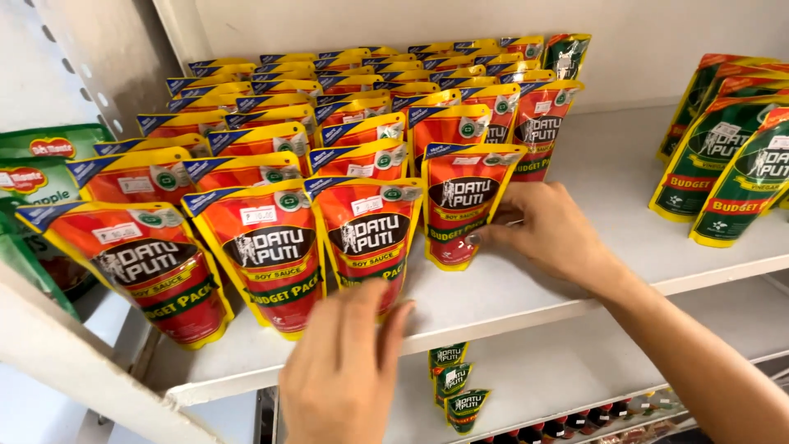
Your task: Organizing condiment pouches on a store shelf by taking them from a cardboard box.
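Several rows of red and yellow stand-up sauce pouches (271,255) fill a white shelf (526,288). My right hand (546,230) grips the side and back of the front pouch (460,201) in the right-hand row, thumb on its lower front. My left hand (345,370) rises from below, fingers together, with the fingertips against the bottom of the front pouch (368,238) in the neighbouring row. Whether it grips that pouch I cannot see.
Green pouches (731,164) stand at the shelf's right end, with bare shelf between them and the red ones. Green packs (37,173) sit at the far left. A lower shelf holds small green pouches (456,386) and bottles (592,423).
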